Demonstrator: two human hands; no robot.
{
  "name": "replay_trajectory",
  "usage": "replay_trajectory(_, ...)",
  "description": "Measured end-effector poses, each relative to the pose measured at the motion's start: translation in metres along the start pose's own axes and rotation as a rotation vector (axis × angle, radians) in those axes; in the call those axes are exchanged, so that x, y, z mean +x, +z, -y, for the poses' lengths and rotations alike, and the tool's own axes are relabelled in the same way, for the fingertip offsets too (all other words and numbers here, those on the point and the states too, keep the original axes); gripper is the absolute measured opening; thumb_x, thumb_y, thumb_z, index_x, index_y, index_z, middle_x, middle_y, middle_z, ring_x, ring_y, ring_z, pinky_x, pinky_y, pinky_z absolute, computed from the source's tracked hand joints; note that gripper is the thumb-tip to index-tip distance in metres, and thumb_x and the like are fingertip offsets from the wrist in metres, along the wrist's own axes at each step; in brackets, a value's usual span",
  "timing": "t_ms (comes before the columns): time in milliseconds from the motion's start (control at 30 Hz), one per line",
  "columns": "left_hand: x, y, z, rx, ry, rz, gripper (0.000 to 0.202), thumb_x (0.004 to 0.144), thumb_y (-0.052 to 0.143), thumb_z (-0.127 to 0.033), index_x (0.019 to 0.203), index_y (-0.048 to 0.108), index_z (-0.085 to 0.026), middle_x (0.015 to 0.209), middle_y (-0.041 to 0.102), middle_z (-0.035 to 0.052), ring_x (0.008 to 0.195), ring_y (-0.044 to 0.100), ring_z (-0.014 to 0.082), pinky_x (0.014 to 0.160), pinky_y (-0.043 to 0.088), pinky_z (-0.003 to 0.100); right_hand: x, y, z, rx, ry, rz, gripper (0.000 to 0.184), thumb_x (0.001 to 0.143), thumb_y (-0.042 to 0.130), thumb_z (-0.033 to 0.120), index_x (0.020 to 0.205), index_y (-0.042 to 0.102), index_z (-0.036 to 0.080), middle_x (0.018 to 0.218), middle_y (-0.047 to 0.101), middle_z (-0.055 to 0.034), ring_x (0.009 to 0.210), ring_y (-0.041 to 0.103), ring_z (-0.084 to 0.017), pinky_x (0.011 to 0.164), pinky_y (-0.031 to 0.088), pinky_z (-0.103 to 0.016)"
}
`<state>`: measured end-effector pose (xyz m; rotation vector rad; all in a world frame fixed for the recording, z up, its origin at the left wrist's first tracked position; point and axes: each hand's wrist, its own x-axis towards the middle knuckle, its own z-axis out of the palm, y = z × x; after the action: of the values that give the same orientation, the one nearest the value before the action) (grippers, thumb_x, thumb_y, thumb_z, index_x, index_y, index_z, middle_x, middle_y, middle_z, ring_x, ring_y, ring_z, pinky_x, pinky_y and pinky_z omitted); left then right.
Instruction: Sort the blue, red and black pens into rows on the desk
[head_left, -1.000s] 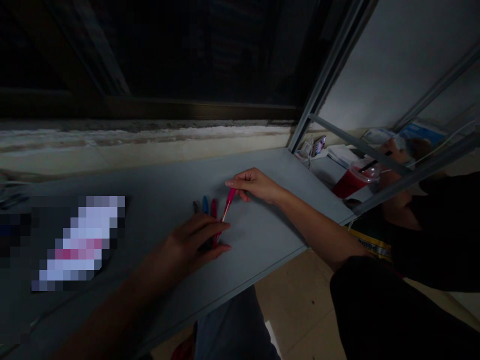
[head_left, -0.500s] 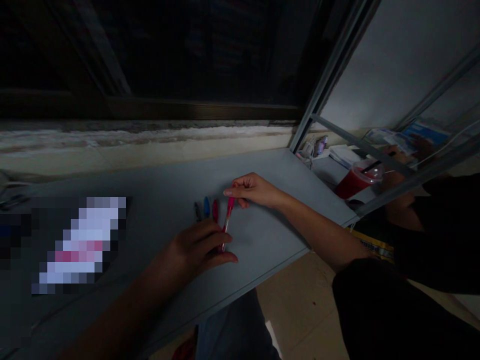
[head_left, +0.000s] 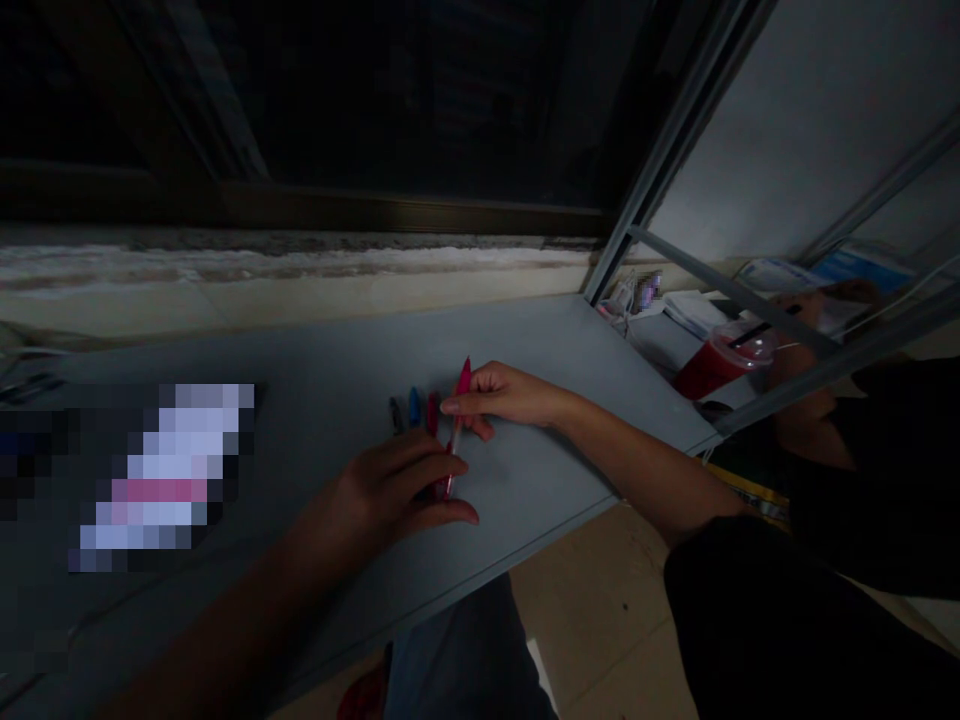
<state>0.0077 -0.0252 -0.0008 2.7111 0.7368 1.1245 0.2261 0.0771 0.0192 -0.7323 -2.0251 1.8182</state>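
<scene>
A red pen (head_left: 464,376) with a clear barrel is tilted between my two hands over the grey desk (head_left: 525,340). My right hand (head_left: 499,393) pinches it just below its pointed red top. Lower down, the fingers of my left hand (head_left: 405,480) close around the barrel's bottom end. Just left of it, a dark pen (head_left: 396,414), a blue pen (head_left: 414,406) and another red pen (head_left: 432,410) lie side by side, their lower parts hidden behind my left hand.
At the left lies a dark item with a blurred-out bright patch (head_left: 161,480). Beyond a metal frame bar (head_left: 735,295) on the right stand a plastic cup of red drink (head_left: 709,365) and papers (head_left: 694,312). A co-worker's arm (head_left: 799,390) reaches in there.
My right hand has slid down the red pen toward my left hand, so the pen's pointed top now shows above its fingers. The loose pens have stayed in place.
</scene>
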Motion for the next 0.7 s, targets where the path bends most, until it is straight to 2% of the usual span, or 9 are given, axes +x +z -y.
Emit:
replay_trajectory(133,-0.0024,0.001,0.0011,-0.002,-0.025,0.006,0.02,0.103,0.065,-0.042,0.106,0.068,-0.022,0.093,0.073,0.0013,0.08,0.071,0.0143,0.072,0.062,0.026,-0.0002,-0.0008,0.0006,-0.015,0.006,0.007,0.047,0.09,0.074,0.057,0.073,0.063,0.016,0.055,0.061,0.005,0.05,0.054,-0.008,0.056,0.042,-0.023)
replay_trajectory(300,-0.0052,0.0053,0.0036,-0.012,-0.003,-0.023,0.029,0.099,0.069,-0.047,0.113,0.066,-0.021,0.099,0.073,0.0027,0.084,0.072,0.015,0.075,0.063,0.026,0.001,-0.002,-0.0022,-0.021,0.007,0.006,0.049,0.09,0.073,0.061,0.073,0.065,0.015,0.054,0.061,0.0046,0.05,0.054,-0.008,0.055,0.041,-0.023)
replay_trajectory(433,-0.0066,0.006,0.0029,0.006,-0.031,0.024,0.022,0.104,0.063,-0.045,0.107,0.066,-0.023,0.096,0.073,0.0013,0.084,0.073,0.0145,0.076,0.062,0.026,0.0009,-0.0015,-0.0028,-0.013,0.017,0.017,0.048,0.09,0.074,0.059,0.074,0.065,0.015,0.054,0.061,0.0046,0.051,0.055,-0.008,0.055,0.041,-0.023)
replay_trajectory(600,-0.0077,0.0064,0.0035,-0.006,-0.036,0.013,0.024,0.099,0.071,-0.042,0.111,0.066,-0.022,0.099,0.074,0.0016,0.084,0.073,0.0146,0.076,0.062,0.025,0.0,-0.001,-0.0007,-0.013,0.033,0.02,0.05,0.088,0.075,0.061,0.073,0.065,0.015,0.055,0.062,0.0042,0.05,0.055,-0.008,0.056,0.043,-0.023)
replay_trajectory(700,-0.007,0.0081,0.0037,-0.019,-0.02,0.015,0.022,0.1,0.07,-0.041,0.108,0.065,-0.021,0.094,0.072,0.001,0.083,0.073,0.0143,0.076,0.061,0.025,0.0,0.0,-0.0001,-0.024,0.035,0.015,0.051,0.086,0.076,0.063,0.073,0.066,0.015,0.054,0.06,0.0045,0.049,0.053,-0.008,0.056,0.043,-0.023)
